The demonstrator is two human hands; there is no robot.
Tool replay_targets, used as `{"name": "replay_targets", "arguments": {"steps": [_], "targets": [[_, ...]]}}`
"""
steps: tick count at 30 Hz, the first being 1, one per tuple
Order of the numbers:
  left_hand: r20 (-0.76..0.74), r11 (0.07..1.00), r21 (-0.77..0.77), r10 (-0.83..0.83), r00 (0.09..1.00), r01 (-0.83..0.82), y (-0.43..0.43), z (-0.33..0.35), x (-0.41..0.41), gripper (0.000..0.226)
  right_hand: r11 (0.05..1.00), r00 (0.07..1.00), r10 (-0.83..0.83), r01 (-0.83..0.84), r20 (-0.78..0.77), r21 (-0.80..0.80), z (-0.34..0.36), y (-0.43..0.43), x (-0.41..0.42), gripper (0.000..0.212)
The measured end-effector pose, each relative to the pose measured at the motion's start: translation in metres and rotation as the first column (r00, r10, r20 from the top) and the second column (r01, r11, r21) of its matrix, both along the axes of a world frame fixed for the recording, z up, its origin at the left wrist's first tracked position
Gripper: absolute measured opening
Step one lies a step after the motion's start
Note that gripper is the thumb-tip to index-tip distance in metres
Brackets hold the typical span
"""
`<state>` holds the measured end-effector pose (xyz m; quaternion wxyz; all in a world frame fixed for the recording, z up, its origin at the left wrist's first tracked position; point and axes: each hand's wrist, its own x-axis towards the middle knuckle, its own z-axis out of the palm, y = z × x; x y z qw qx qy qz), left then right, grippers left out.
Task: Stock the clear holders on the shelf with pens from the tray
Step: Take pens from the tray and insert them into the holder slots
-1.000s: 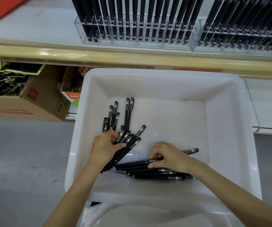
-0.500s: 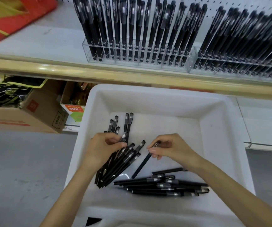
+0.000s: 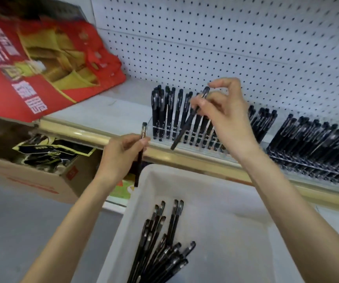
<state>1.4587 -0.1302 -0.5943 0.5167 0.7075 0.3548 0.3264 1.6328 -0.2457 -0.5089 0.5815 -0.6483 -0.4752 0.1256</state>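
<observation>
My right grip [image 3: 225, 115] pinches a slanted pen [image 3: 185, 127], cap far-right, tip near-left, before the pen-filled clear holder [image 3: 203, 147] on the shelf [image 3: 111, 111], left grip [image 3: 121, 155] clamps an upright pen [image 3: 143, 129], near tray [image 3: 205, 172] holds loose pens [image 3: 160, 242]

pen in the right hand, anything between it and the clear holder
Nothing visible does. The pen hangs tilted from the right hand, just before the clear holder, whose slots are crowded with standing pens.
</observation>
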Motion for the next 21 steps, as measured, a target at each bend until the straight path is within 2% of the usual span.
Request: {"name": "replay_targets", "arguments": {"steps": [2,4,10,13,17,21], "targets": [[-0.088,0.994,0.113,0.016,0.996,-0.006,0.018,-0.002,0.005,0.022,0.999,0.993,-0.035,0.034,0.114,0.011,0.004,0.020,-0.001,0.025],[-0.108,0.991,0.135,0.005,0.994,0.009,0.031,-0.001,0.011,0.022,0.997,0.981,-0.078,0.074,0.180,0.029,0.003,0.037,-0.004,0.025],[-0.054,0.987,0.062,-0.145,0.988,0.148,0.039,-0.010,0.029,0.026,0.982,0.946,-0.186,0.173,0.265,0.074,-0.012,0.059,-0.008,0.022],[0.016,0.979,0.010,-0.203,0.979,0.203,0.037,-0.016,0.030,0.020,0.979,0.935,-0.202,0.192,0.292,0.065,-0.016,0.060,-0.005,0.022],[0.099,0.974,-0.043,-0.219,0.971,0.224,0.036,-0.020,0.029,0.018,0.983,0.937,-0.183,0.183,0.299,0.029,-0.014,0.060,0.000,0.022],[0.118,0.968,-0.035,-0.243,0.963,0.248,0.038,-0.019,0.030,0.018,0.987,0.927,-0.124,0.153,0.353,-0.054,-0.018,0.061,0.000,0.018]]}}
